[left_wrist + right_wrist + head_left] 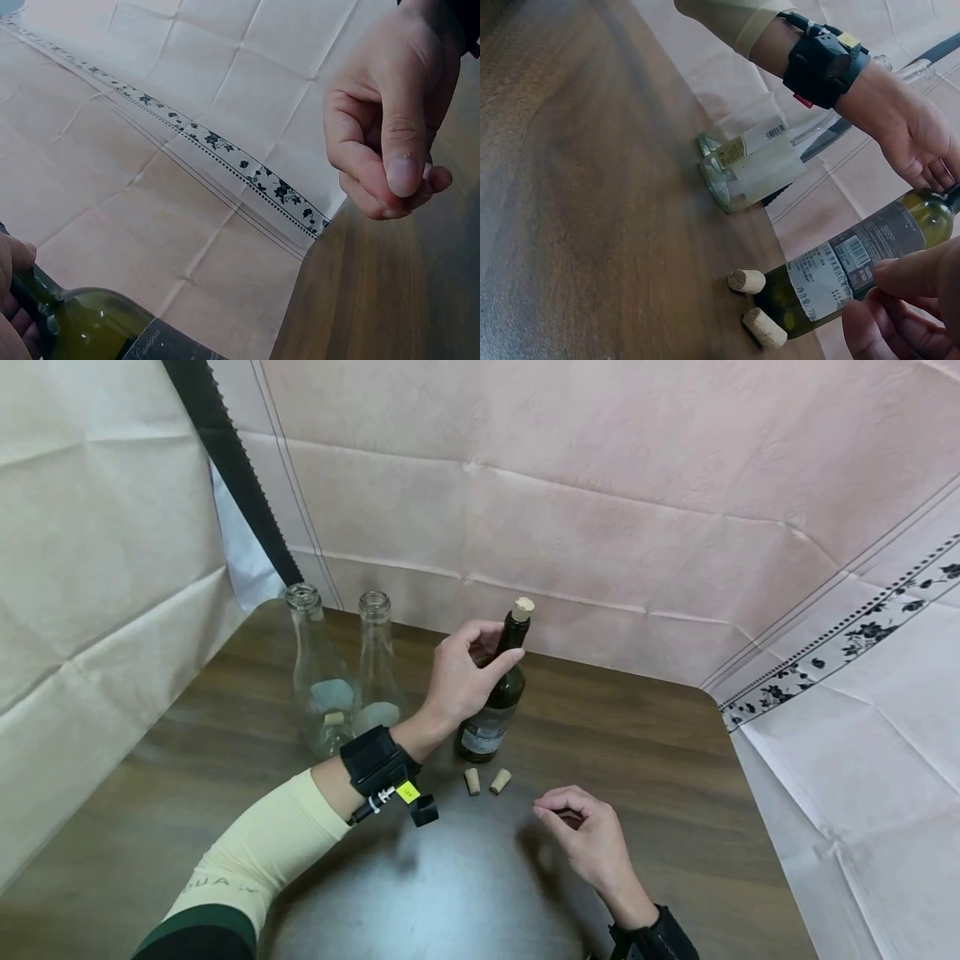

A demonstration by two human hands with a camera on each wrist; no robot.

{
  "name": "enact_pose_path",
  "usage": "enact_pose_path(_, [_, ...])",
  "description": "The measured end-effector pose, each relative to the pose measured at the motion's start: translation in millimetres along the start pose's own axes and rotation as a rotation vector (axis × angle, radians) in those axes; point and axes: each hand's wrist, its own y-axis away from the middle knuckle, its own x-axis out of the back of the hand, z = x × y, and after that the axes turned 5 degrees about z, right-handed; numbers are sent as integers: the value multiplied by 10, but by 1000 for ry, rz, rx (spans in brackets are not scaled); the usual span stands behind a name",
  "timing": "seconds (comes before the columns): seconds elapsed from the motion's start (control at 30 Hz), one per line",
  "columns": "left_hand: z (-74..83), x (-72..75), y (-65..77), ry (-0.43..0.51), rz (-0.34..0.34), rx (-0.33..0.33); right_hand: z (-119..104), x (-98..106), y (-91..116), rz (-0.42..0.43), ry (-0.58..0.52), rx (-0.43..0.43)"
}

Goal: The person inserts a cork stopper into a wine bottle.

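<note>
A dark green wine bottle (491, 714) stands on the table with a cork (522, 607) in its mouth. My left hand (468, 672) grips the bottle's neck just below the cork. To the right and nearer me, my right hand (592, 839) hovers over the table, its fingers loosely curled and thumb near the fingertips; I see nothing held in it. Two loose corks, one cork (472, 781) and another cork (500, 781), lie in front of the bottle. The right wrist view shows the bottle's label (821, 281) with a barcode.
Two clear glass bottles stand to the left, one clear bottle (302, 652) and a second clear bottle (375, 652). Something cork-like shows low at the left one. A wooden table (637, 735) reaches to a pale cloth (562, 510) hung behind it.
</note>
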Motion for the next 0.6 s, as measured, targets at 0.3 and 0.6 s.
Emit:
enact_pose_path(0.3, [86, 51, 33, -140, -54, -6, -54, -20, -16, 1, -13, -3])
enact_pose_path(0.6, [284, 212, 258, -158, -18, -109, -184, -2, -96, 1, -33, -54])
